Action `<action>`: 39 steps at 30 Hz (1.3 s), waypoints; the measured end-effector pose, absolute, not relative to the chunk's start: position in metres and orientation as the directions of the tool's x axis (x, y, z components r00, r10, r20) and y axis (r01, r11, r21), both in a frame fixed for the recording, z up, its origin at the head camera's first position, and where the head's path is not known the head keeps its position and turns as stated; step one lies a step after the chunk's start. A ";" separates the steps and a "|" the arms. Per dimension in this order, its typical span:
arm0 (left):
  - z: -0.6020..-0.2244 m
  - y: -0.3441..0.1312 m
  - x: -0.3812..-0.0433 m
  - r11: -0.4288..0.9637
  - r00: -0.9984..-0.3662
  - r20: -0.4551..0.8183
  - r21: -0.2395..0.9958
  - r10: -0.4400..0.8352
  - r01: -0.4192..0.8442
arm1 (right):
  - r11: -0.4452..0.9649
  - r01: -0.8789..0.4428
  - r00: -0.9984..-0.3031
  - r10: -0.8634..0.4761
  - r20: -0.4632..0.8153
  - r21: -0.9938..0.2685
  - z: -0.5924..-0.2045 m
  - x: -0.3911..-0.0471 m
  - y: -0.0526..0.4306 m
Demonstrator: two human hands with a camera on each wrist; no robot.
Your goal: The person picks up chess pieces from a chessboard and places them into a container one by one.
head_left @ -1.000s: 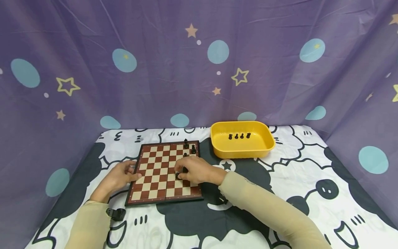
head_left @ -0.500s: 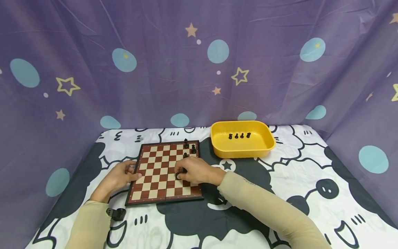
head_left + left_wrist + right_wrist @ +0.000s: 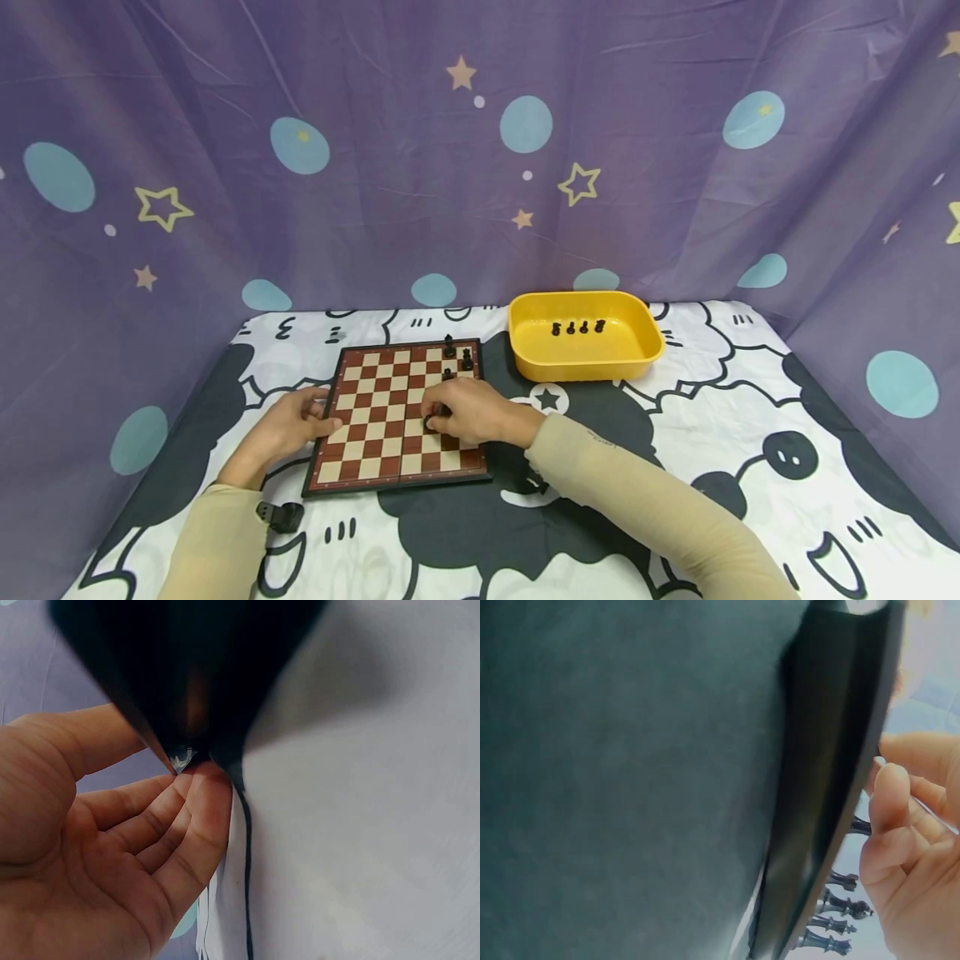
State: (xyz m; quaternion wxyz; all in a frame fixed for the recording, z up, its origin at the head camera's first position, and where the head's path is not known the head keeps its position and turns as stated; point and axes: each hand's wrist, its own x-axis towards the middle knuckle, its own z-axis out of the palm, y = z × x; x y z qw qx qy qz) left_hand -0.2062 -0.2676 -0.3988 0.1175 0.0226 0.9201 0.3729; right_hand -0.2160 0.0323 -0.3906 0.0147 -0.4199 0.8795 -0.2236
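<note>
A brown-and-cream chessboard (image 3: pixel 372 408) lies on the cloth. My left hand (image 3: pixel 281 423) grips its left edge, thumb on top; in the left wrist view the fingers (image 3: pixel 202 817) sit by the board's dark edge. Over the right half, my right hand (image 3: pixel 476 410) pinches a small black chess piece (image 3: pixel 428 424), mostly hidden by the fingers, low on the board. Beyond that hand, black chess pieces (image 3: pixel 467 360) stand at the far right corner. The right wrist view catches the board's side (image 3: pixel 821 787) and several standing pieces (image 3: pixel 845 904) beside the hand (image 3: pixel 919 877).
A yellow bin (image 3: pixel 585 369) stands behind and right of the board, with several black pieces (image 3: pixel 584 328) inside. The cloth (image 3: pixel 705 433) has a black-and-white cartoon print. A purple curtain (image 3: pixel 480 250) rises behind and along both sides.
Barely anything differs. The right hand's thumb and fingers stay on the piece with at most a tiny shift, and the left hand keeps its place on the board's edge.
</note>
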 end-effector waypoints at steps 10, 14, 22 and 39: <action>-0.400 -0.267 -0.207 0.721 -0.974 -0.186 0.692 0.129 -0.036 | 0.533 -0.740 -0.645 -0.734 0.210 -0.410 -0.383 -0.215 0.043; -0.399 -0.266 -0.207 0.720 -0.973 -0.189 0.693 0.131 -0.038 | 0.535 -0.742 -0.648 -0.727 0.228 -0.405 -0.380 -0.214 0.051; -0.398 -0.265 -0.206 0.728 -0.973 -0.193 0.685 0.130 -0.038 | 0.544 -0.748 -0.650 -0.716 0.254 -0.381 -0.372 -0.209 0.066; -0.400 -0.267 -0.206 0.736 -0.974 -0.185 0.676 0.130 -0.030 | 0.562 -0.733 -0.681 -0.606 0.412 -0.384 -0.369 -0.209 0.111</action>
